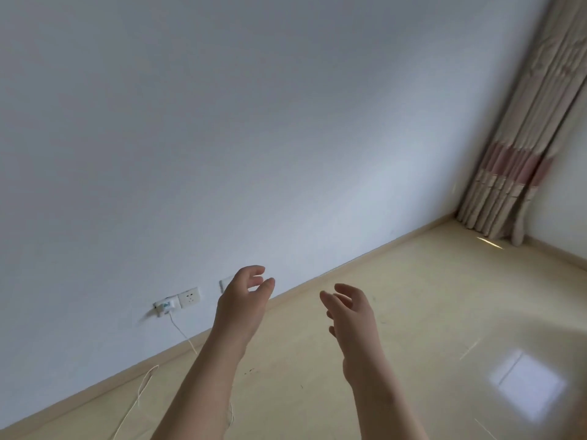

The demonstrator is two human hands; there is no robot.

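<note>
Wall (222, 122): matt white paint, smooth. Floor (413, 312): pale beige, hard, high gloss, mirrors a bright patch of light. Curtain (521, 154): pleated cloth, beige with a pink band, dull. Socket (189, 296): smooth white plastic. Cord (181, 331): thin, white. My left hand (241, 300) and right hand (352, 312): bare skin, matt.

You have two bare hands (241, 300), three white plastic wall plates (189, 296) lower left, one thin white cable (181, 330), and one beige-and-pink pleated curtain (521, 138) upper right.

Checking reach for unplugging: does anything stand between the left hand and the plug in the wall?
Nothing visible does. The left hand is open in the air; the plug sits left of it, beyond a free socket.
</note>
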